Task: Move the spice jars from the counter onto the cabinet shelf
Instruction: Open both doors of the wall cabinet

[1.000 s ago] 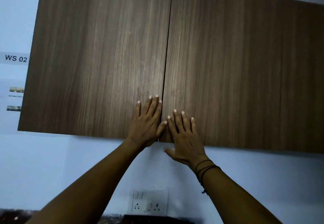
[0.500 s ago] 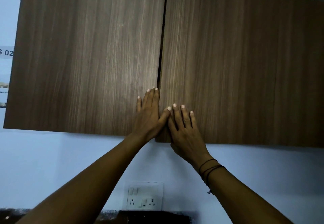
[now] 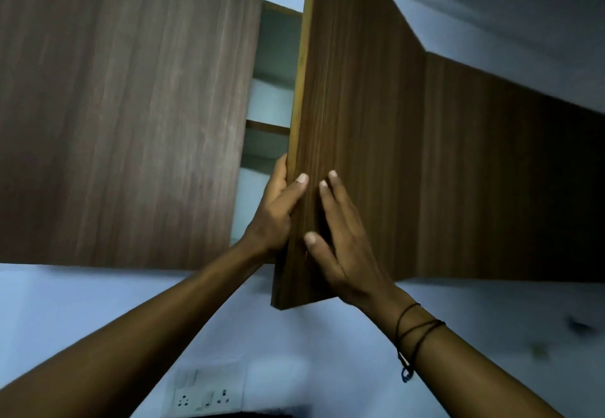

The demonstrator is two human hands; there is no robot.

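A dark wood wall cabinet fills the upper view. Its right door stands swung out toward me, while the left door is still flat against the cabinet. My left hand grips the free edge of the right door, fingers behind it and thumb on the front. My right hand lies flat on the door's front face, fingers apart. Through the gap I see a wooden shelf and the pale interior. No spice jars are in view.
A white socket and switch plate sits on the pale blue wall below the cabinet. A further wooden panel continues to the right. A dark counter edge shows at the bottom.
The right door, shut a moment ago, has swung open toward me. My left hand moved from flat on the left door to gripping the right door's edge. The camera tilted up.
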